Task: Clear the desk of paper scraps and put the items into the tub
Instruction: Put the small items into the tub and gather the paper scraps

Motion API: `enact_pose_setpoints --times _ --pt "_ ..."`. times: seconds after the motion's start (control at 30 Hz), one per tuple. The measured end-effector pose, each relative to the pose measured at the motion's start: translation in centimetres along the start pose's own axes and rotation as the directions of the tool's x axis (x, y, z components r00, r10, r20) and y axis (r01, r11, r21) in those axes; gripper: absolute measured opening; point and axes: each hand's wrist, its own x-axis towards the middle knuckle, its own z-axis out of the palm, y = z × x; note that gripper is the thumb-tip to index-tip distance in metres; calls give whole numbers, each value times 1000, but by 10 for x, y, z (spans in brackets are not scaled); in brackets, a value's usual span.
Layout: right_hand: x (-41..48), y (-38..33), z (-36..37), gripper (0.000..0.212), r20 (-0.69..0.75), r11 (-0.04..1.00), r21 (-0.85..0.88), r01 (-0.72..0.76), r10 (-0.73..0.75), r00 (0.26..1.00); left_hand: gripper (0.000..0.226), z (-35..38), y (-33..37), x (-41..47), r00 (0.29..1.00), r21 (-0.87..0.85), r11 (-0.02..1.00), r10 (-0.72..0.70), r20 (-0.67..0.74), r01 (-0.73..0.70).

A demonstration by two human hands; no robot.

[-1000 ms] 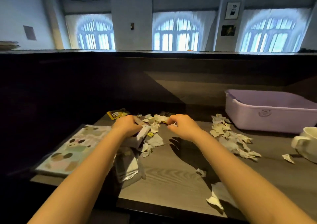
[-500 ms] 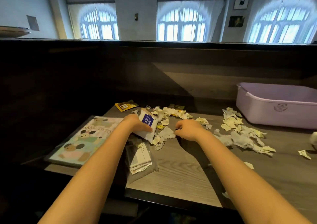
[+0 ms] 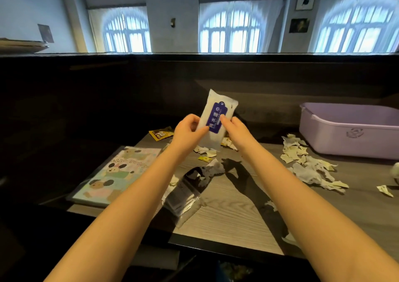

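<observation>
Gripping a white wet-wipe pack (image 3: 216, 122) above the desk (image 3: 233, 212), the left hand (image 3: 187, 133) and right hand (image 3: 234, 130) each have fingers clamped on its lower edges. Below the fingers lie paper scraps (image 3: 306, 165); the lilac tub (image 3: 345, 139) sits off to their right.

You hold a white wipes packet (image 3: 216, 120) with a blue label up above the desk (image 3: 237, 208), your left hand (image 3: 187, 133) gripping its lower left edge and your right hand (image 3: 234, 128) pinching the right side. Below it, paper scraps (image 3: 306, 165) lie scattered in front of the lilac tub (image 3: 349, 133) at the right. A cartoon-bear folder (image 3: 116, 174) rests at the left edge, a clear plastic sleeve (image 3: 183, 195) beside it, and a yellow sachet (image 3: 160, 133) farther back.
</observation>
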Motion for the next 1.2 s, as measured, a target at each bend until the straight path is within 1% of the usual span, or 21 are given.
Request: enact_pose_setpoints --times 0.07,0.13,0.2,0.27,0.33,0.37,0.43,0.5,0.57,0.63,0.73,0.8,0.83,0.9,1.0,1.1,1.2 --pt "-2 -6 -3 46 -89 999 25 25 -22 996 16 12 5 -6 1000 -33 999 11 27 -10" --pt "-5 -10 -10 45 -152 996 -16 93 -95 984 21 22 8 -10 999 -49 999 4 37 -2" --pt "-8 -10 -15 42 -172 984 -83 158 -171 970 25 25 7 -12 998 -54 998 -13 61 16" --pt "-10 -6 -18 40 -186 969 -168 184 -214 959 26 25 3 -12 993 -42 999 -19 120 24" --pt "-8 1 -18 40 -209 952 -247 180 -234 950 24 23 -5 -12 985 24 1000 -13 170 9" --pt "-7 4 -18 41 -213 946 -274 172 -235 948 22 21 -10 -10 985 67 998 -20 171 8" --pt "-4 8 -17 42 -205 939 -312 147 -218 954 18 12 -25 -2 991 162 986 -61 120 41" --pt "0 13 -17 44 -205 932 -340 123 -202 958 17 -1 -44 9 992 310 946 -115 48 95" --pt "6 17 -17 44 -224 933 -342 110 -195 955 16 -11 -63 22 987 455 883 -151 46 114" --pt "11 19 -19 44 -244 943 -318 97 -180 953 14 -14 -75 31 981 534 840 -169 98 92" --pt "18 21 -23 45 -257 953 -291 79 -157 954 23 -3 -76 42 950 561 827 -208 234 43" --pt "20 22 -26 45 -253 956 -285 75 -150 956 30 9 -76 46 908 574 818 -260 327 28" --pt "21 23 -27 45 -252 956 -283 74 -148 956 30 14 -77 48 886 594 804 -291 361 22" --pt "21 23 -30 44 -252 959 -275 75 -147 957 28 23 -78 50 856 673 740 -344 387 -7" --pt "19 22 -35 43 -251 955 -287 80 -156 955 22 30 -72 50 831 767 639 -395 393 -59" --pt "16 22 -40 42 -249 954 -288 83 -158 956 21 31 -68 49 811 781 623 -431 395 -49" --pt "13 21 -44 42 -254 960 -267 79 -149 956 17 31 -68 46 823 740 673 -413 389 -12"
